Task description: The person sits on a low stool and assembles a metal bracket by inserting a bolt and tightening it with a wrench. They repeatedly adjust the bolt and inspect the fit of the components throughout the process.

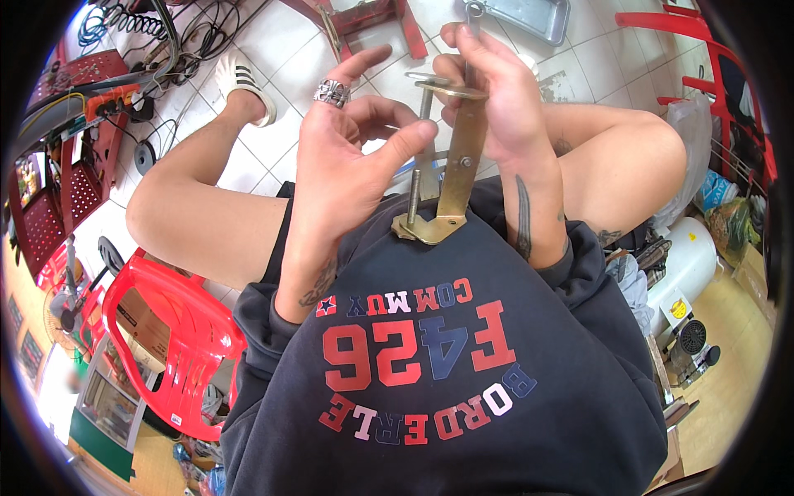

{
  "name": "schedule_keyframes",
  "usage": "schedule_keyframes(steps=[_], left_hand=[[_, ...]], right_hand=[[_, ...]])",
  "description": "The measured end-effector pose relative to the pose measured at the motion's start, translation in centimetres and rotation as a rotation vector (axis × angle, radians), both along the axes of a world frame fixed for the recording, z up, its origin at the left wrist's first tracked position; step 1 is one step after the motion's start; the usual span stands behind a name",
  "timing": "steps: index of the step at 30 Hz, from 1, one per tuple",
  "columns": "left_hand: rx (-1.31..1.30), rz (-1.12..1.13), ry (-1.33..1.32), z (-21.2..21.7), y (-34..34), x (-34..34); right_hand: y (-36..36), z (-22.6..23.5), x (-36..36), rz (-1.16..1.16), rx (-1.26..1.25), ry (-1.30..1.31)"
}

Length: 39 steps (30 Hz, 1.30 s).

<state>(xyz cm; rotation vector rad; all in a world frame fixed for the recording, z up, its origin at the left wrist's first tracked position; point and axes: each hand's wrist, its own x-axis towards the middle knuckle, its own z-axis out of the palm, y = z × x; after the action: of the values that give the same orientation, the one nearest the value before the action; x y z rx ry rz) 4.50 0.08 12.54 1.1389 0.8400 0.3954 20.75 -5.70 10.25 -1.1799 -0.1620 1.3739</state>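
In front of my dark sweatshirt is a yellowish metal bracket (465, 161) with a flat plate at each end, upright and close to my body. A threaded bolt (413, 197) rises from its lower plate, and another rod runs below the upper plate. My right hand (509, 99) is closed round a slim metal wrench (473, 56), ring end upward, beside the bracket's upper end. My left hand (343, 140), with a silver ring (332, 93), has its fingers apart. Its thumb tip is beside the rod; whether it touches is unclear.
A red plastic chair (178, 347) stands at the left. A grey metal tray (529, 18) and a red metal stand (372, 29) are on the tiled floor ahead. Cables (207, 37) lie at the far left. At the right is a white tank (686, 256).
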Motion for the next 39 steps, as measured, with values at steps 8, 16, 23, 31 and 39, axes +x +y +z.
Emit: schedule_keyframes(steps=[8, 16, 23, 31, 39], left_hand=[[0.030, 0.001, -0.129, -0.7, -0.3, 0.1], [-0.120, 0.014, -0.205, -0.5, -0.5, 0.6], [0.044, -0.015, -0.124, -1.8, -0.3, 0.1], [-0.014, 0.102, -0.177, -2.2, -0.6, 0.5], [0.017, 0.112, -0.116, -2.8, -0.2, 0.0]], right_hand=[[0.1, -0.2, 0.3, 0.019, 0.038, 0.058], [0.1, -1.2, 0.1, -0.004, 0.087, 0.041], [0.1, -0.4, 0.1, -0.001, 0.055, 0.038], [0.4, -0.7, -0.1, -0.028, 0.045, -0.001], [0.4, -1.4, 0.1, -0.035, 0.045, -0.023]])
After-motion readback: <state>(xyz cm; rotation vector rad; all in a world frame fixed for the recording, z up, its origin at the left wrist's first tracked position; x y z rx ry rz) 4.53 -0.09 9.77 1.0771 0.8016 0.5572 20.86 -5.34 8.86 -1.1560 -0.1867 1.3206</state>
